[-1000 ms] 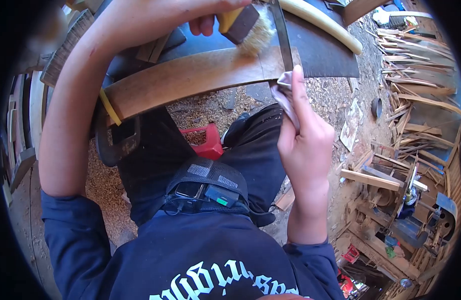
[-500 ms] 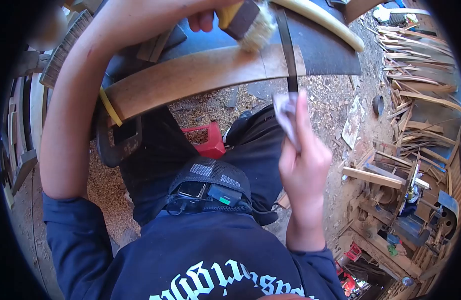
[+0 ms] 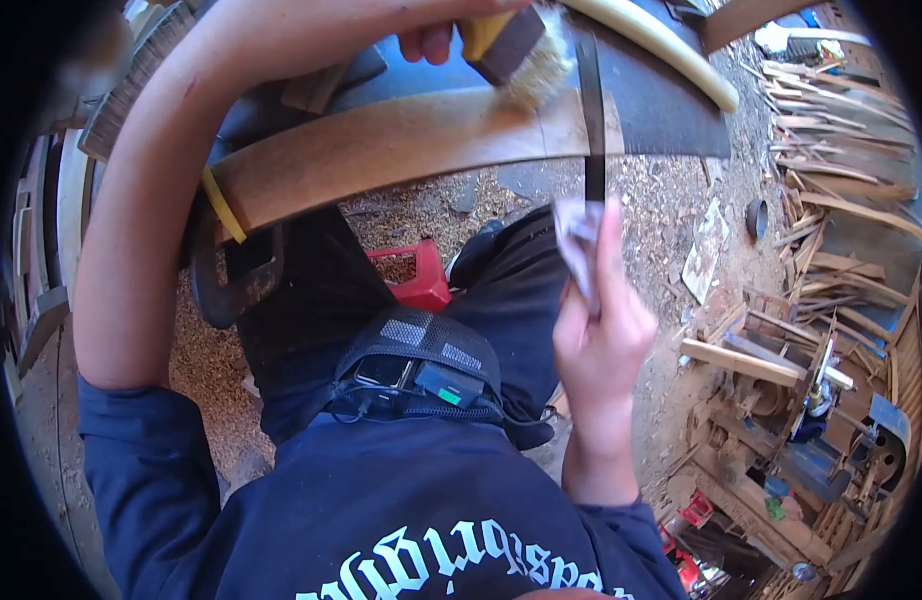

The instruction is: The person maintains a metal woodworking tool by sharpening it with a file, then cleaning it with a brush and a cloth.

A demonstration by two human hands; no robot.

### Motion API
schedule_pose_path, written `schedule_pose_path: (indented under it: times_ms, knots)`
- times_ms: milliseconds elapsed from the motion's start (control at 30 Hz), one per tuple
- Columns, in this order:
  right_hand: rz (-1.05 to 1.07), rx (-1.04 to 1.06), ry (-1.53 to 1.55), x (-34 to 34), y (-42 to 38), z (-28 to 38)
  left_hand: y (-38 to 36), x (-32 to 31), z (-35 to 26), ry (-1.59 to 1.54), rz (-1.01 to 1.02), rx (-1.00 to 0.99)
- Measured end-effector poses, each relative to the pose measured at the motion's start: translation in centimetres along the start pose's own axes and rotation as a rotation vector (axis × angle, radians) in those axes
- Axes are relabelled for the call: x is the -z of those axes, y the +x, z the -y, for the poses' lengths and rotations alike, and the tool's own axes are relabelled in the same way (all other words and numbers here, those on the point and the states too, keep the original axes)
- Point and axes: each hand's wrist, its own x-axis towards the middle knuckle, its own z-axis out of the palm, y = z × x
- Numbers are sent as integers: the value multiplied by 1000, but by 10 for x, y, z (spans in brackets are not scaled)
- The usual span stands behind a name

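Observation:
At the top of the head view, my left hand (image 3: 428,44) is closed on a brush (image 3: 508,46) with a yellow handle, a brown band and pale bristles. The bristles reach down over a curved wooden board (image 3: 371,145), close beside a dark, flat file (image 3: 593,120). My right hand (image 3: 606,320) grips this file at its lower end, where a whitish wrap (image 3: 578,235) covers the handle. The file points away from me and crosses above the board's right end. Part of my left hand is cut off by the frame.
A dark C-clamp (image 3: 236,295) and a yellow strip (image 3: 223,205) are at the board's left end. A pale curved piece of wood (image 3: 671,50) lies behind. Between my legs is a red plastic stool (image 3: 421,275). Wood strips (image 3: 841,160) and machinery (image 3: 821,440) are on the right.
The brush and the file have both shifted slightly to the right in view, and the scene has shifted a little with the camera. Both hands keep their holds.

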Motion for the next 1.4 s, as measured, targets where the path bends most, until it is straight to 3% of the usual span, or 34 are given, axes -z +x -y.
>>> schedule_pose_path:
  times_ms: [67,133,267,367,467,600,700,800,1067,1133,1300,1400]
  knots:
    - [9,26,9,-9,23,-7,4,0,-3,-17,19,97]
    - [-26,46,11,-15,33,-5,8,6,12,-40,77,0]
    - [-79,30,29,-17,-11,-9,3,4,6,-71,22,3]
    - [-79,48,15,-18,-8,-9,3,4,-13,-8,9,116]
    - [-56,41,37,-22,18,-13,6,6,14,-85,81,26]
    - [-86,41,17,-22,-13,-11,7,11,13,-94,63,-54]
    - [-52,2,12,-18,-19,-10,3,6,-12,-45,33,86]
    - [-98,51,45,-29,18,-12,3,5,-3,-87,74,41]
    - [-67,15,-20,-15,-13,-4,-5,-7,-7,108,-28,4]
    - [-28,65,-20,-14,14,-8,0,1,5,10,50,21]
    - [-43,23,-60,-7,4,-1,2,0,4,-12,28,18]
    - [39,-117,-42,-1,-14,4,-1,-3,8,-22,14,2]
